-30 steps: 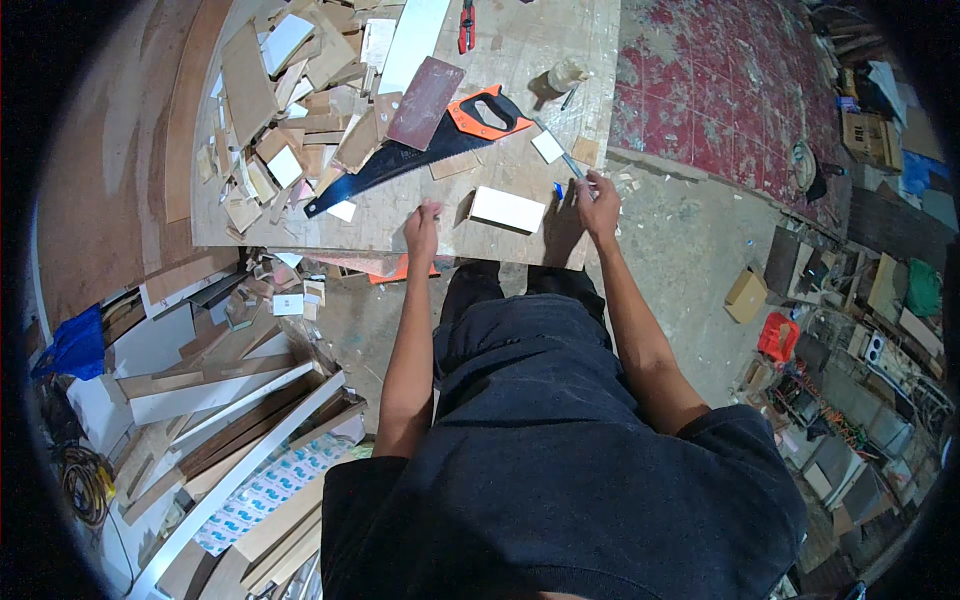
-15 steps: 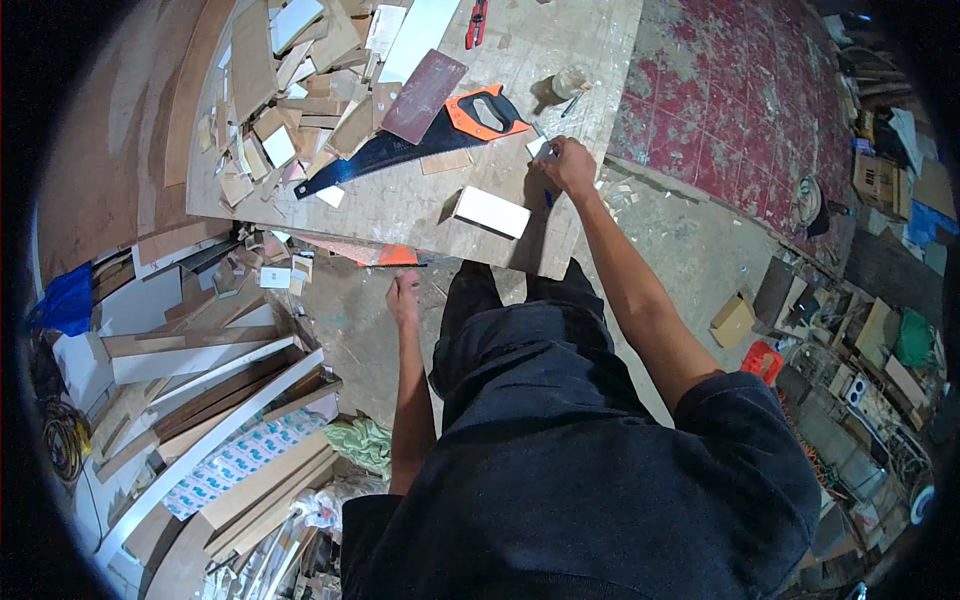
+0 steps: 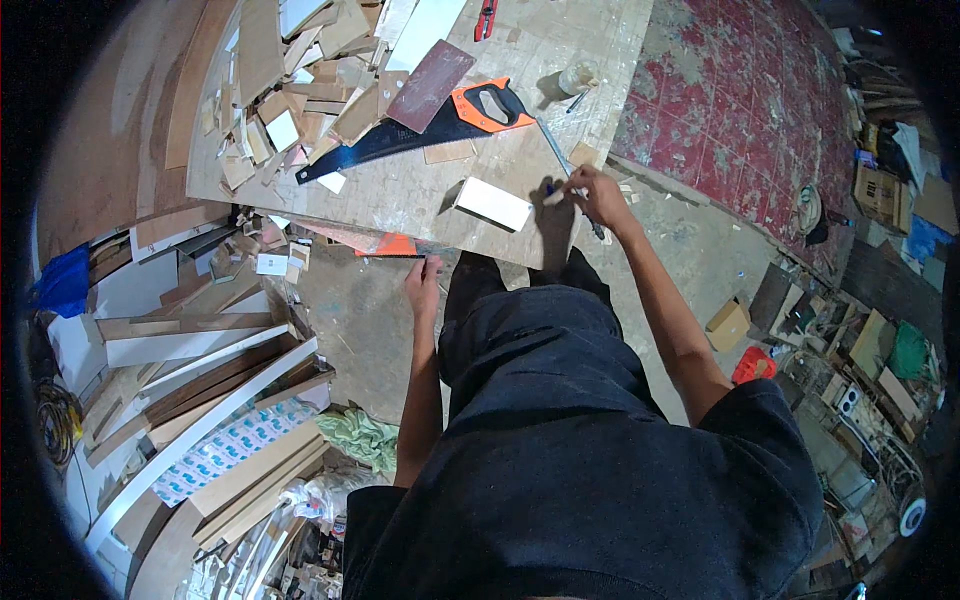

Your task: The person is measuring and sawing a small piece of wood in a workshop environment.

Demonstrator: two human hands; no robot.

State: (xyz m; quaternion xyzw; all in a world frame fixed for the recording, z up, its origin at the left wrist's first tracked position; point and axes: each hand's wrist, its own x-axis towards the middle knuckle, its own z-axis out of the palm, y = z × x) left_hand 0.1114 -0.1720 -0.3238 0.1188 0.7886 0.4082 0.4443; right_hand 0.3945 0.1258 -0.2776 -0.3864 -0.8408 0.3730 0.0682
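Fingers (image 3: 580,180) of R hand (image 3: 606,198) bent, thumb & index drawn close tog, approx a pinch, over a thin metal strip (image 3: 556,146) at R side of worktable (image 3: 540,45). Strip runs diag from nr the saw's handle down to the hand; dark end shows on the other side of it, by table edge. Can't tell if the fingers are clamped on strip or just lie over it, nor if anything else is btwn them

L hand (image 3: 424,288) is low, just off the near table edge, fingers part-curled, tips up nr an orange-handled tool (image 3: 397,244) under the tabletop; can't tell if they touch it or hold anything

White block (image 3: 493,204) lies on table btwn the hands, small blue item (image 3: 549,188) just R of it. Saw (image 3: 400,148) w/ orange & black handle lies farther back, next to wood offcuts (image 3: 357,115)
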